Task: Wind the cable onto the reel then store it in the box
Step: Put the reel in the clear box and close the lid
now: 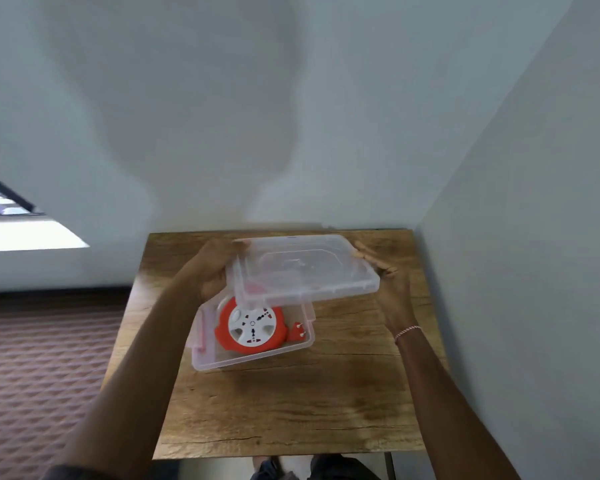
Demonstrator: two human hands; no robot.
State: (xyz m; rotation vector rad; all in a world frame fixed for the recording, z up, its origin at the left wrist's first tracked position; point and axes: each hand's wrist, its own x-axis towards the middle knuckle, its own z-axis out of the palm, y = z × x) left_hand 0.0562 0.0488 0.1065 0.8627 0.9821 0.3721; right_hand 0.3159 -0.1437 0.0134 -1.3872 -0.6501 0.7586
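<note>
An orange cable reel (248, 326) with a white socket face lies flat inside the clear plastic box (222, 360) on the wooden table. Its orange plug (298, 331) rests beside it in the box. A clear lid (305, 268) hovers tilted above the box's far half. My left hand (212, 271) grips the lid's left edge. On the opposite side, my right hand (390, 282) holds the right edge, fingers curled over the rim. The reel's upper part shows blurred through the lid.
The small wooden table (291, 403) stands in a corner, with white walls behind and to the right (499, 237). Patterned carpet (42, 358) lies to the left. Bare tabletop surrounds the box at the front and right.
</note>
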